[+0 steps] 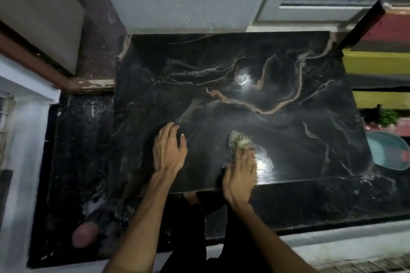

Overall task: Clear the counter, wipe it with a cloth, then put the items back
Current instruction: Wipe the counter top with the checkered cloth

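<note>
A person leans over a black marble counter (255, 68) veined in tan, both bare forearms reaching in from the near edge; the left hand (169, 148) lies flat on the stone with fingers spread and relaxed, holding nothing; the right hand (240, 175), blurred, presses a pale, crumpled cloth (239, 141) against the slab, its fingers lying over the cloth's near part, though whether they curl round it cannot be told; the cloth sits on the near half of the counter, just right of the left hand and apart from it; a wet sheen glints on the stone beside the right hand; a teal tub (387, 150) sits off the counter's right edge; a pinkish round object (85, 234) lies on the dark floor at lower left.
</note>
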